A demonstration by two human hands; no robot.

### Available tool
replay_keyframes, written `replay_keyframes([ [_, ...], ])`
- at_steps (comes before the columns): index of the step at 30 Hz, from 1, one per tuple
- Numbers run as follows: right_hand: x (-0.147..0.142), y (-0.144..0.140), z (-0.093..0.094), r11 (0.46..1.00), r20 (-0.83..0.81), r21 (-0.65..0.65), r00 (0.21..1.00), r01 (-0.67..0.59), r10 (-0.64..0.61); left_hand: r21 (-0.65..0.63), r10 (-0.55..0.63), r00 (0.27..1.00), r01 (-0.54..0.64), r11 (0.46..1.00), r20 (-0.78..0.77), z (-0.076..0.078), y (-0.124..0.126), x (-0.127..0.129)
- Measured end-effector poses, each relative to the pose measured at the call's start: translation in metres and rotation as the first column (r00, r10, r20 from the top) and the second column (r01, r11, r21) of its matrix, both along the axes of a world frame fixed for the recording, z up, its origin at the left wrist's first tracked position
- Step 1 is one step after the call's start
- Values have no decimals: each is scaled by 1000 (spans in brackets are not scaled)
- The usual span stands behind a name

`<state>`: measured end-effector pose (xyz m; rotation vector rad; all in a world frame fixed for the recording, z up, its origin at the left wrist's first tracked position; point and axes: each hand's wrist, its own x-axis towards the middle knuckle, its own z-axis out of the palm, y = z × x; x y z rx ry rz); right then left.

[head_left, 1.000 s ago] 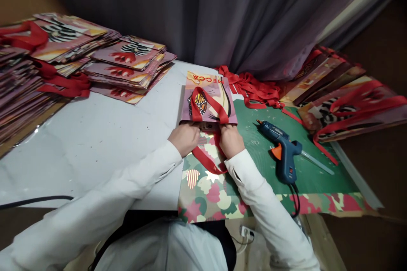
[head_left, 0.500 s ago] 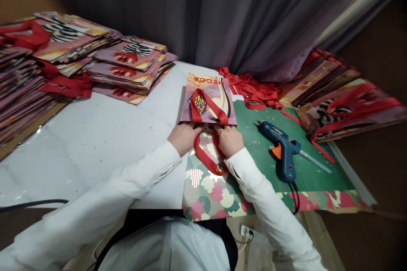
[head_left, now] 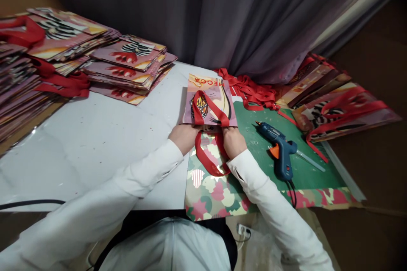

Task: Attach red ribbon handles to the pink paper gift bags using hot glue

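Bag [head_left: 209, 114] near far edge of worktop [head_left: 104, 131], mouth [head_left: 210, 127] facing near edge, presumably for access | left hand [head_left: 185, 137], right hand [head_left: 234, 142]: fingertips hidden inside, grip cannot be told | glue gun [head_left: 281, 152] rightward, presumably for reach

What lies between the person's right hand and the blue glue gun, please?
Between the right hand and the blue glue gun lies a stretch of green surface, as the head view shows.

Place: craft workshop | Evidence: glue gun [head_left: 282, 149] on the bench [head_left: 104, 144], right side; stacked printed bags [head_left: 127, 60], far left corner; red ribbon heap [head_left: 256, 91], far edge
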<state>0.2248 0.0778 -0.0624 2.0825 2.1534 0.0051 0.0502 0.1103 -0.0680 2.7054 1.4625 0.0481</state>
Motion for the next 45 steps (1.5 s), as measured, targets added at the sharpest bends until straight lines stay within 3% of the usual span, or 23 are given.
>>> replay_keyframes([
  [10,5,-5,5,999,30,-15,999,-41,42,22,-49,999,48,999,3,1,2,-2],
  [16,0,-2,7,999,52,-30,999,-14,16,7,-16,1000,16,1000,-25,-2,3,-6],
  [22,-3,2,8,999,63,-46,998,-13,15,42,16,1000,-14,999,-24,-4,-4,6],
  [29,-11,-2,9,995,45,8,994,-101,100,72,-116,993,114,991,20,-4,-5,18],
  [37,-6,-2,5,999,18,-7,999,-44,44,14,-42,999,42,999,31,-5,-1,19],
  [45,8,-4,-3,997,-34,1,996,-78,78,17,-44,993,42,999,109,-6,1,9],
])
